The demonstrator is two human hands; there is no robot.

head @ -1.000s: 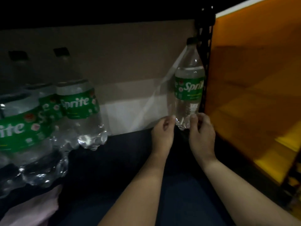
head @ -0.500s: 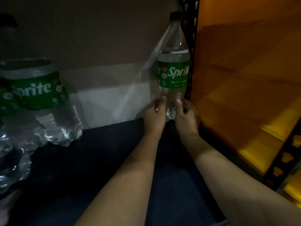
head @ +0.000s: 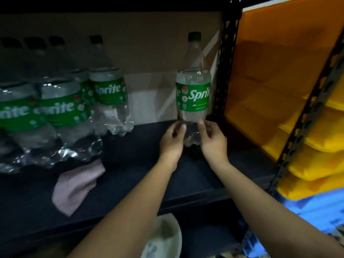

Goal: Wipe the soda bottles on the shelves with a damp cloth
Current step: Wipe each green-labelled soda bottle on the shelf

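Dark shelf (head: 195,175) carried a shrink-wrapped pack of Sprite bottles (head: 61,116) at left, cut off by frame edge. Single bottle (head: 192,94) stood upright against the right post, likely parked apart as done. Pink cloth (head: 78,183) lay idle beside the pack. Left hand (head: 172,140) and right hand (head: 214,140) cupped the bottle's base (fingertip contact unclear in the gloom, so actual grip: cannot tell).

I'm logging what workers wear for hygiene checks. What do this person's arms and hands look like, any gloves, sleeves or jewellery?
Both forearms are bare with no sleeves in view. The left hand and right hand wear no gloves; no rings, watch or bracelets show.
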